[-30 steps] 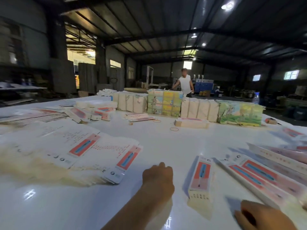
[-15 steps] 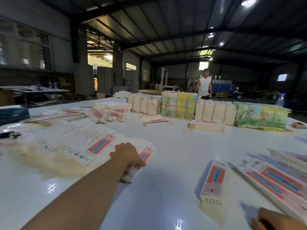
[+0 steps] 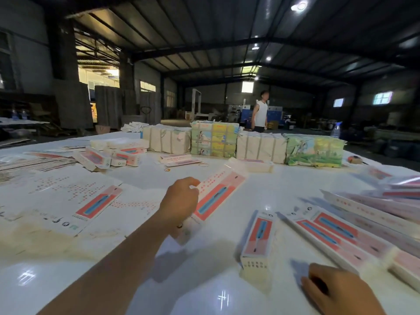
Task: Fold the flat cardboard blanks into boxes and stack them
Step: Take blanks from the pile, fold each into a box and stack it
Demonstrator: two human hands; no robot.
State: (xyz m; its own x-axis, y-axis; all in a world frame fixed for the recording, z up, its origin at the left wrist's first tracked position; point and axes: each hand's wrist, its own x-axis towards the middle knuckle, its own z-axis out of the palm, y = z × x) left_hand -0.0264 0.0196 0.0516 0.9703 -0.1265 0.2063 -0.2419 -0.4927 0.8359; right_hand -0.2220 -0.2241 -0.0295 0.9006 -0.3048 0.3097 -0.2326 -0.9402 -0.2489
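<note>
My left hand [image 3: 180,202] grips a flat cardboard blank [image 3: 218,192], white with a red and blue panel, and holds it tilted above the white table [image 3: 227,298]. The pile of flat blanks [image 3: 75,201] spreads out to the left of that hand. A folded box [image 3: 259,242] lies on the table between my hands. My right hand [image 3: 336,292] rests low at the bottom right with its fingers loosely curled and nothing in them. Long folded boxes [image 3: 336,237] lie in a row to the right.
Bundles of wrapped blanks [image 3: 261,147] and colourful packs [image 3: 214,139] line the far side of the table. Loose boxes [image 3: 113,155] sit at the far left, rubber bands [image 3: 203,165] in the middle. A person [image 3: 260,113] stands beyond the table.
My left hand reached left to the pile of blanks, took one, and has lifted it back toward the middle. The right hand stayed low at the right.
</note>
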